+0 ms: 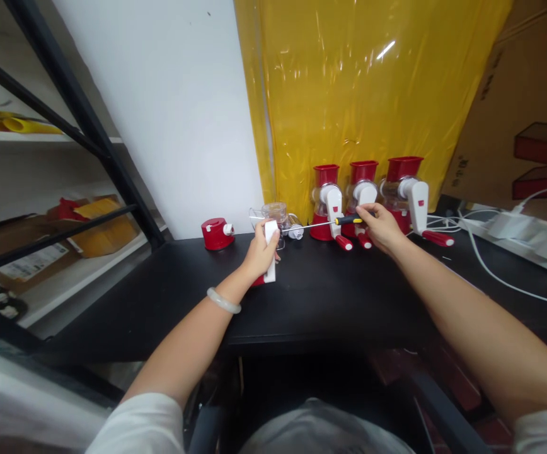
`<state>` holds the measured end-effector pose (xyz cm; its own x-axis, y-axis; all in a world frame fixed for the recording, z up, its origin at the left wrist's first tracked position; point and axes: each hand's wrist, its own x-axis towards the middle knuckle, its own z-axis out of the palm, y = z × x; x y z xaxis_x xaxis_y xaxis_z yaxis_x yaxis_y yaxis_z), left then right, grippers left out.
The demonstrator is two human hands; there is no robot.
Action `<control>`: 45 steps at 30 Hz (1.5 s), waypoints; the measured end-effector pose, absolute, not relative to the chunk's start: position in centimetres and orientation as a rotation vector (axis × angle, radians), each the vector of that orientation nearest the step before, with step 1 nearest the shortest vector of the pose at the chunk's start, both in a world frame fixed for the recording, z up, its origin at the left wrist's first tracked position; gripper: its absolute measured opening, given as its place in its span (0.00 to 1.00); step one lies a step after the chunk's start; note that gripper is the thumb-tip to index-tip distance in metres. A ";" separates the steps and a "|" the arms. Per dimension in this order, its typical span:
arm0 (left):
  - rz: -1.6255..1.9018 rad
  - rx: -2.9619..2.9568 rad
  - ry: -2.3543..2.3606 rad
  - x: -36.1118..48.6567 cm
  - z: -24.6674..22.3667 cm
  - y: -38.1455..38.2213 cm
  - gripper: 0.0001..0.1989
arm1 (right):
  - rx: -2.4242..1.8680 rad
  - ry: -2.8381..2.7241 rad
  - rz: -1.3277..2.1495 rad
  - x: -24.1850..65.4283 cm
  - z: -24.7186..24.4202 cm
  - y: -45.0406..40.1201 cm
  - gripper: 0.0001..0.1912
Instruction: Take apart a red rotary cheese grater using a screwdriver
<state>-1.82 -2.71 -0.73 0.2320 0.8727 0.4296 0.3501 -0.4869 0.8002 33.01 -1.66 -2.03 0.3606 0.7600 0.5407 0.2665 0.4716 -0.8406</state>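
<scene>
My left hand [260, 253] is closed around a white crank handle [270, 270] with a red grip, partly hidden by my fingers. In my right hand [381, 228] is a screwdriver [348, 219] with a black and yellow handle. Its long metal shaft points left, and the tip reaches the upper part of the crank handle. Just behind my left hand stand a clear plastic housing [274, 211] and a white-ended drum [295, 231]. A red base [217, 234] with a white side fitting sits farther left on the black table.
Several red and white rotary graters stand at the back, among them a left one [325, 202] and a right one [404, 192]. A white power strip [519, 236] with cables lies at the right. Yellow film [372, 82] hangs behind; a black-framed shelf [108, 170] stands left.
</scene>
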 end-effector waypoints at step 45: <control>1.306 1.559 1.047 0.3 -0.5 -0.3 0.23 | -0.878 -1.116 0.575 33.7 -1.4 0.8 0.30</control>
